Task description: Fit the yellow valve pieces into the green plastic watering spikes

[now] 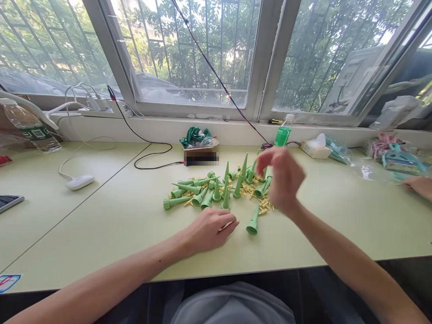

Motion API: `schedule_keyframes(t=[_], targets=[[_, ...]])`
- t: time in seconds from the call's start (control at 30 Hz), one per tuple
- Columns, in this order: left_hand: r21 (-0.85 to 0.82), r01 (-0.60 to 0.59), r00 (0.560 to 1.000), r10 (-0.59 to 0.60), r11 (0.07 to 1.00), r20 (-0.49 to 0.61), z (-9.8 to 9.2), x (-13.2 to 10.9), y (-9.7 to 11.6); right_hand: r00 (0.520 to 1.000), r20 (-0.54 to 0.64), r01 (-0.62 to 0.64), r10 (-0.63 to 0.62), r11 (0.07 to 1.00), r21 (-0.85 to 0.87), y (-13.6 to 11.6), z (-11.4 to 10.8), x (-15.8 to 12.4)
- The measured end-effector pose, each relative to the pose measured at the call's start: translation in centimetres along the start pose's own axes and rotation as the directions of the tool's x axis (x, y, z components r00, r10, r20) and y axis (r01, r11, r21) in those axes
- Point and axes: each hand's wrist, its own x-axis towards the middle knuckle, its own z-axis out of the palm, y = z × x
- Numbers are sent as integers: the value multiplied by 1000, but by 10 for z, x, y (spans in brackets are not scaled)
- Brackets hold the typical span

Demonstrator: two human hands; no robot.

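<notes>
My left hand (216, 228) rests on the table with its fingers curled together; whatever it may hold is hidden. Just beyond its knuckles stands a green plastic spike (226, 201). My right hand (282, 177) is raised over the right side of the pile, smeared by motion, so its grip does not show. One hollow green spike (253, 221) lies apart between the hands, its threaded open end facing me. Behind them is a pile of green spikes (199, 196), some upright and some on their sides, mixed with small yellow plastic pieces (265, 207).
A cardboard box (202, 155) and a green-labelled bottle (283, 130) stand behind the pile. Tissues (315, 147) and bagged items (401, 157) sit at right, near another person's hand (418, 185). At left are a water bottle (32, 128), white device (80, 182), phone (10, 202) and cables.
</notes>
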Motion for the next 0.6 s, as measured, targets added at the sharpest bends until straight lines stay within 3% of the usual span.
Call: schedule_keyframes(t=[0.13,0.3,0.47,0.6], targets=[[-31,0,993,-3,1000,-117,-2,1,-3,986,102,144,-134,985,-98,14,11,-27],[-27,92,972,-96,995,-213,-2,1,-7,957,284,-20,63,988,-152,20,23,-46],[-110,298,896,-318,948,-310,-3,3,-10,923,350,-133,163,985,-108,16,31,-47],[-196,365,867,-409,910,-286,-4,7,-11,900,385,-191,203,979,-68,15,31,-46]])
